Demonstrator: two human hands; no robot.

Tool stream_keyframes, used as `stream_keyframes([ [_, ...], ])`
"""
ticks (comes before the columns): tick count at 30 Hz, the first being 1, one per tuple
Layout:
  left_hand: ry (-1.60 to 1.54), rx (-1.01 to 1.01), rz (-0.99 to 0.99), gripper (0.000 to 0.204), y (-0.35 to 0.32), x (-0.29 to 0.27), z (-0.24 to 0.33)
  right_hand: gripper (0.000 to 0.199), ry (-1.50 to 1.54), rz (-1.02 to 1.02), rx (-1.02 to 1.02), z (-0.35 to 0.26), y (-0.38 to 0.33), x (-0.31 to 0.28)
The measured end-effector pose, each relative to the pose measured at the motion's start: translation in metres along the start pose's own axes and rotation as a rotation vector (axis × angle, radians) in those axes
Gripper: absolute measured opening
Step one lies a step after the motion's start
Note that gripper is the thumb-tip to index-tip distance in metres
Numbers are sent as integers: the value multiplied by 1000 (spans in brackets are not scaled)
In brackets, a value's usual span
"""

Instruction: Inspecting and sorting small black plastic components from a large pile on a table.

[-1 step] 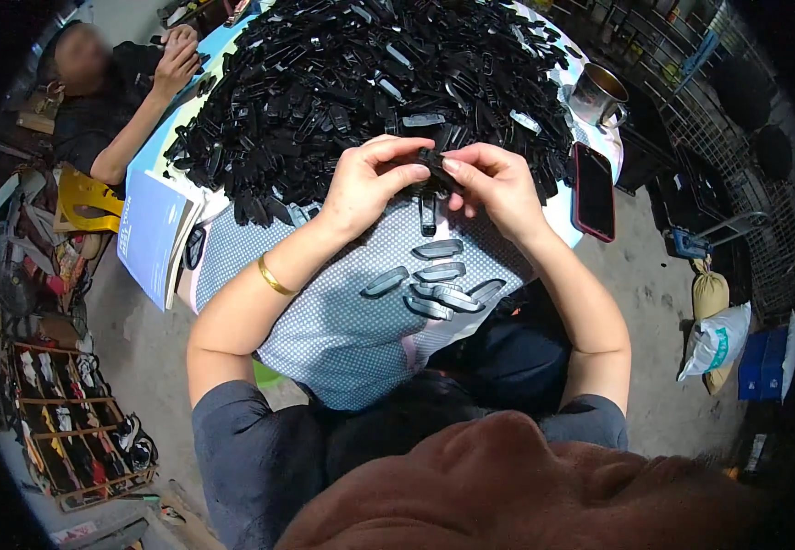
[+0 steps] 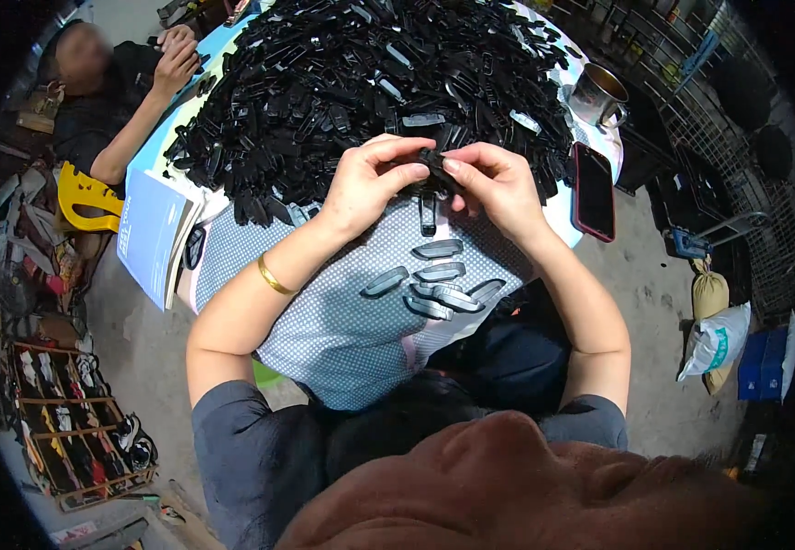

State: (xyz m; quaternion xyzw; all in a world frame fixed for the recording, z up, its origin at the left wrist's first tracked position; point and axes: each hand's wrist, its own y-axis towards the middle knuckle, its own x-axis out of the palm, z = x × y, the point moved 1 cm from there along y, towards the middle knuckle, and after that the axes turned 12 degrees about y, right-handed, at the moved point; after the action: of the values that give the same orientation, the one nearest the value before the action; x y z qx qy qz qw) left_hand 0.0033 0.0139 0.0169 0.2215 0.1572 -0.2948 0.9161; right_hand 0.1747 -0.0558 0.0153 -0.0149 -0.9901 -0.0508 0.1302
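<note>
Between them, my left hand [image 2: 375, 179] and my right hand [image 2: 498, 183] pinch a small black plastic part [image 2: 434, 163], thumbs and forefingers closed on it from both sides. Fingers hide most of its shape. Just beyond rises a large heap of black plastic parts [image 2: 324, 101]. Below my hands, a narrow black part [image 2: 429, 216] lies lengthwise on the patterned cloth [image 2: 324, 316]. Nearer to me are several oblong black-and-grey pieces [image 2: 439, 272], some overlapping. A gold bangle [image 2: 274, 275] circles my left wrist.
A phone [image 2: 594, 192] in a red case and a metal mug [image 2: 599, 92] are at the table's right. Thick blue-covered books [image 2: 152, 238] jut over its left edge. Another person's hands [image 2: 177, 60] work at the far left, near a yellow chair [image 2: 86, 200].
</note>
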Motion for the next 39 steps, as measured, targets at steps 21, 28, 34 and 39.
stream_keyframes([
  [21,-12,14,-8,26,2,-13,15,29,-466,-37,-436,-3,-10,6],
  [28,-85,104,-1,27,1,-9,10,35,174,-150,129,-9,-8,8],
  [34,-198,34,-172,28,1,-5,11,26,183,-299,238,1,-6,1],
  [39,-332,-122,-134,29,-5,2,18,31,-125,-211,-48,9,-7,4],
])
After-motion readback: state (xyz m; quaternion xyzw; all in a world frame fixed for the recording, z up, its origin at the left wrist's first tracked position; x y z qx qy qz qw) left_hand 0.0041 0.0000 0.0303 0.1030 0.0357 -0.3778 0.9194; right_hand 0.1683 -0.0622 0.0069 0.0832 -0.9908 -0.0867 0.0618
